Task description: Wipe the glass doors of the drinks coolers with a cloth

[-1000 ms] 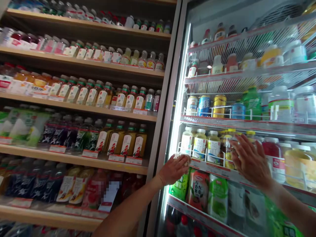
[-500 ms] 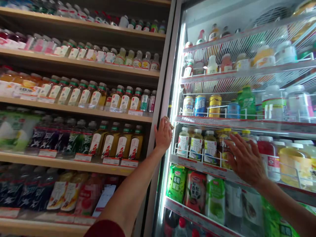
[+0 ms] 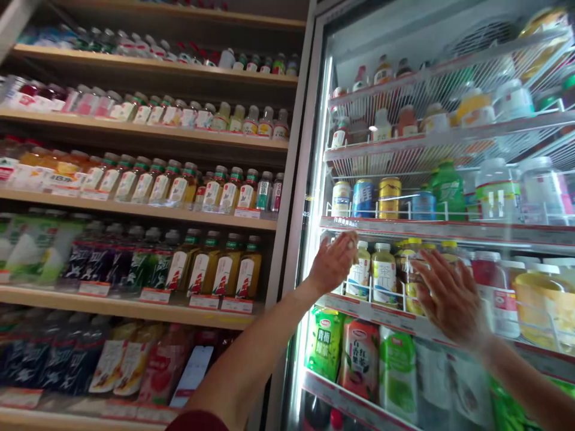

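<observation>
A lit drinks fridge stands on the right behind a glass door (image 3: 404,72). My right hand (image 3: 451,296) lies flat on the glass with its fingers spread, in front of yellow-capped bottles on the middle shelf. My left hand (image 3: 335,263) is raised near the fridge's left edge, in front of the leftmost of the pale tea bottles (image 3: 383,269). Its fingers are held together and slightly curled. Whether they hold anything is hidden. A maroon sleeve shows at the bottom edge.
Cans (image 3: 389,196) stand on the wire shelf above my hands, and large green and red bottles (image 3: 323,341) below. The fridge's metal frame (image 3: 296,209) separates it from wooden shelves (image 3: 135,209) packed with bottled drinks on the left.
My left hand went from the lower shelf rail up to the fridge frame, then right, in front of the pale bottles. My right hand stayed on the glass.
</observation>
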The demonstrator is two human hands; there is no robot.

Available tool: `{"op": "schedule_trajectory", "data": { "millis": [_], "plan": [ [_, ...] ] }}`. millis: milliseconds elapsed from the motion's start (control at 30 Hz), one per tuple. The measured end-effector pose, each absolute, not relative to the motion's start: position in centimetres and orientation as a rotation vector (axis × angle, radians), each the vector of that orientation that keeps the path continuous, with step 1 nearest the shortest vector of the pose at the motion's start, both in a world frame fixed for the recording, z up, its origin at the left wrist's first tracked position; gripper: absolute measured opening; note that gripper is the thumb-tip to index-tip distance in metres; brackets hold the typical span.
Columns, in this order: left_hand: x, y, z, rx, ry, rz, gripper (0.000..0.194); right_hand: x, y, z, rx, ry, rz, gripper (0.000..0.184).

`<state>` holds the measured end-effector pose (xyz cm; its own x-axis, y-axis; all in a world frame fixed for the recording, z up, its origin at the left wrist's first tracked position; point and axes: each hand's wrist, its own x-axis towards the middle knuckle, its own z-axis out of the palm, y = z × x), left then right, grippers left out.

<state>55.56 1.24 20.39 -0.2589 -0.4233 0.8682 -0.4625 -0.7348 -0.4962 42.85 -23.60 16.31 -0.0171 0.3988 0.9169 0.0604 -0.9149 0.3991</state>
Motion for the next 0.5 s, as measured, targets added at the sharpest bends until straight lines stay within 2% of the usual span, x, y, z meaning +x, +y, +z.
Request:
{"op": "schedule_trajectory", "data": {
  "millis": [67, 233, 300, 400, 433, 500],
  "plan": [
    [55.5, 1.8, 20.3, 1.933, -1.256, 2.195, 0.034, 42.9, -23.8, 16.3, 1.972, 0.474, 2.015, 0.044],
    [56.0, 3.3, 21.2, 1.890, -0.623, 2.082, 0.035, 43.2, -24.2, 16.3, 1.923, 0.446, 1.974, 0.052],
    [55.7, 2.9, 20.6, 1.901, -0.781, 2.121, 0.034, 43.2, -24.3, 16.3, 1.927, 0.458, 1.975, 0.053],
    [55.1, 2.6, 20.0, 1.972, -1.340, 2.178, 0.031, 43.2, -24.3, 16.3, 1.938, 0.459, 1.987, 0.054],
    [55.0, 2.6, 20.2, 1.980, -1.366, 2.181, 0.030, 43.2, -24.2, 16.3, 1.941, 0.459, 1.993, 0.054],
    [55.0, 2.5, 20.9, 1.963, -1.103, 2.179, 0.031, 43.2, -24.1, 16.3, 1.941, 0.460, 2.004, 0.054]
  ]
}}
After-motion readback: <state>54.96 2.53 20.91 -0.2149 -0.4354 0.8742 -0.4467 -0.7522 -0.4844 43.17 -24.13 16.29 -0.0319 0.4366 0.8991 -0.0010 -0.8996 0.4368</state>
